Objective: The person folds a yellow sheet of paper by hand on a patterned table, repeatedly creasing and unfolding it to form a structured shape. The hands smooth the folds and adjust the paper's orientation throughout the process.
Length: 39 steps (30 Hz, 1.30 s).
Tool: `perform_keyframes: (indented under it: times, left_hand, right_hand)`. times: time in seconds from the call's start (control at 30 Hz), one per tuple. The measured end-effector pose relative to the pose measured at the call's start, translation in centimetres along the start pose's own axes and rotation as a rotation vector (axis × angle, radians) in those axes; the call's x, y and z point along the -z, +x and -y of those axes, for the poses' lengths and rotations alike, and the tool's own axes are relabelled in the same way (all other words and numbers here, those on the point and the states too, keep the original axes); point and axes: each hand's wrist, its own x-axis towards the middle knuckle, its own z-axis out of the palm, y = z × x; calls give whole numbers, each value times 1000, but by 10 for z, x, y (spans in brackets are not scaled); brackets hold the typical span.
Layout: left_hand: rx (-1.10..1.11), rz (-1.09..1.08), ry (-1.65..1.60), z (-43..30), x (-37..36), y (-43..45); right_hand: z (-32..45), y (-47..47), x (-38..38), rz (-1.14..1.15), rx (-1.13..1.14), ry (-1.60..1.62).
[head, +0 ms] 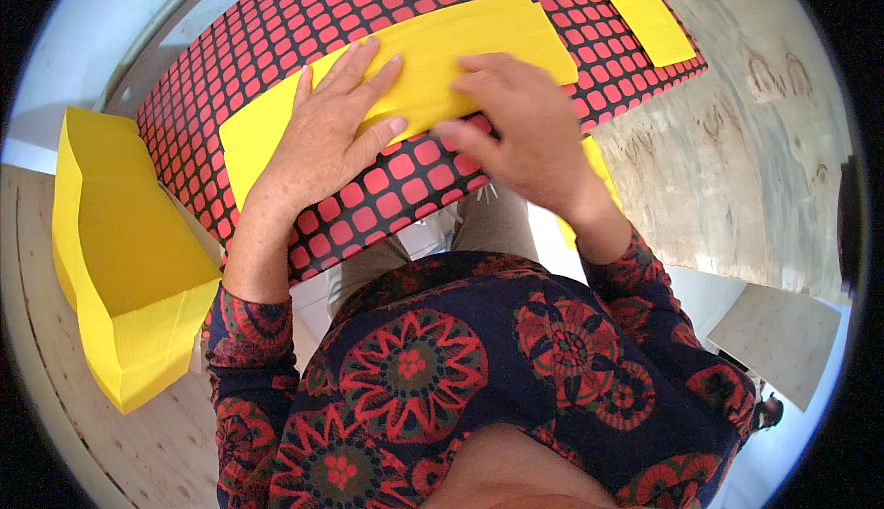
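A flat yellow sheet or thin folded stack [442, 60], paper or cloth, lies across a red-and-black patterned cover [387, 191]. My left hand [331, 118] rests palm down on its left half, with the fingers spread. Over its near right edge is my right hand [521, 118], blurred by motion. The thumb and fingers of that hand are apart, and nothing shows between them. Whether it touches the yellow sheet cannot be told. Small steps at the right end of the sheet suggest more than one layer.
A thick yellow stack or box-like bundle [145, 232] stands on a wooden surface [159, 440] at left. A yellow strip [639, 11] lies on the cover's far right. Wooden boards [711, 163] extend at right. Another yellow piece [601, 167] hangs partly hidden behind my right wrist.
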Motion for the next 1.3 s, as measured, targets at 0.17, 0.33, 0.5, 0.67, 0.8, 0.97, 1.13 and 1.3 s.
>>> perform_keyframes:
  times: [0.17,0.33,0.5,0.67,0.8,0.97,1.13,1.3]
  left_hand:
    - [-1,-45,-88,3,-2,0]
    - [12,-50,-163,5,-1,-1]
    - [10,-20,-54,3,-1,-1]
    - [22,-8,-20,1,-2,0]
    - [36,6,-6,-1,-1,-1]
    - [27,4,6,-1,0,-1]
    - [25,6,20,0,-1,-1]
    - [16,-9,20,1,-2,-3]
  right_hand:
    - [17,10,-37,-4,52,94]
    - [24,11,-26,73,51,165]
    - [24,4,-11,228,-71,257]
    - [2,4,-3,-56,17,-126]
    - [-15,-12,16,45,-117,-17]
    - [-27,-26,24,-14,-146,-112]
    - [-31,-33,27,2,-134,-109]
    - [-31,-23,31,-16,-201,6]
